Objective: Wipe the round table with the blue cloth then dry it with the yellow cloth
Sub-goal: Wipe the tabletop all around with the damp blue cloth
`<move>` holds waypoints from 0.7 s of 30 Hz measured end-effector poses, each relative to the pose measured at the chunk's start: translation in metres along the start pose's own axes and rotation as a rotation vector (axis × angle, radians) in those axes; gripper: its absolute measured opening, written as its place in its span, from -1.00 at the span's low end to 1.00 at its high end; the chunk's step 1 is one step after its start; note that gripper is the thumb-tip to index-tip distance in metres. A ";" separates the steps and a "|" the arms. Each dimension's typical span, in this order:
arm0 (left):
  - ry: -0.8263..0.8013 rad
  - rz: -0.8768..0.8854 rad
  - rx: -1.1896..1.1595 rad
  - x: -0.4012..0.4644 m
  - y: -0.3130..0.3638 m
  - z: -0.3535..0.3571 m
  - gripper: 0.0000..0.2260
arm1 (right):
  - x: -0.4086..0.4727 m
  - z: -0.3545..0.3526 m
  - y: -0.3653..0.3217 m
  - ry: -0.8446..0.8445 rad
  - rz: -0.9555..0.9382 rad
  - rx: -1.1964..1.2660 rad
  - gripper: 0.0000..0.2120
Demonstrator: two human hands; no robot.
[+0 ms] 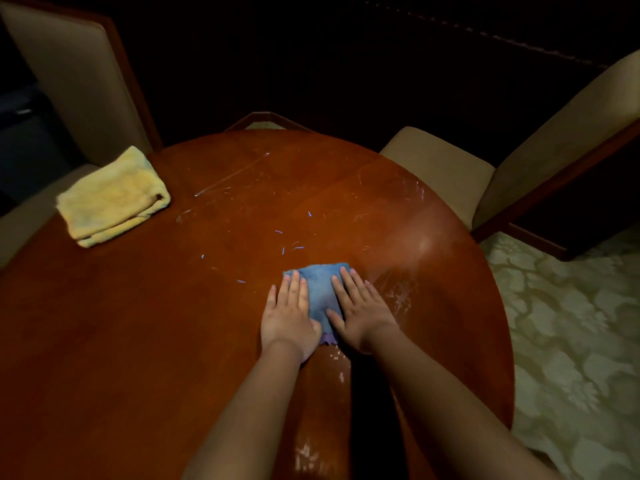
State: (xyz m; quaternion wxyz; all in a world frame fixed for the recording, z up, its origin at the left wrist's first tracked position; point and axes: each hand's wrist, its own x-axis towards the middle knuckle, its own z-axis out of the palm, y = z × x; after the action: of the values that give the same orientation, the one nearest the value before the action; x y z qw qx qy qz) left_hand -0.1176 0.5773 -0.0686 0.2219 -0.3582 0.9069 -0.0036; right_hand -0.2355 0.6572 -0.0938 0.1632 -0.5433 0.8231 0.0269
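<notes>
Both hands act as the grip: left hand [289, 315] and right hand [360, 313] lie flat, fingers straight, pressing the blue cloth [322, 289] onto the desk [138, 341]. Neither hand curls round the cloth; the palms hold it down side by side, thumbs nearly meeting. Cloth position: somewhat right of the desk's middle, toward the near edge.

Progress, judged: wiping stage is underway. Wet streaks show near the right edge and toward the near edge between the forearms; small blue lint specks lie just beyond the cloth. The left half looks dull and dry, likely not yet wiped. Yellow cloth [112, 197] sits folded at the far-left edge, untouched, so drying is not yet begun.

Containers: none in view. Chairs [440, 168] stand around the far side.
</notes>
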 end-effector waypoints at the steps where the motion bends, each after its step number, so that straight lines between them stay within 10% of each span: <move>1: 0.003 0.010 -0.011 -0.013 0.001 0.005 -0.37 | -0.013 0.006 -0.005 -0.018 0.008 -0.002 -0.06; 5: -0.017 0.042 -0.007 -0.062 0.000 0.019 -0.36 | -0.056 0.018 -0.024 -0.015 0.035 0.005 0.13; 14: -0.024 0.074 0.033 -0.105 -0.003 0.035 -0.36 | -0.097 0.044 -0.045 -0.002 0.096 0.084 -0.38; 21: -0.066 0.063 0.015 -0.100 0.001 0.034 -0.35 | -0.097 0.039 -0.039 0.006 0.055 0.033 -0.26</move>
State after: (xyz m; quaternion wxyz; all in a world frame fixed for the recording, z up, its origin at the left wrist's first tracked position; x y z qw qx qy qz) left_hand -0.0395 0.6483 -0.0592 0.2543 -0.3278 0.9098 0.0083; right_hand -0.1568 0.7358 -0.0972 0.1689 -0.5177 0.8386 0.0161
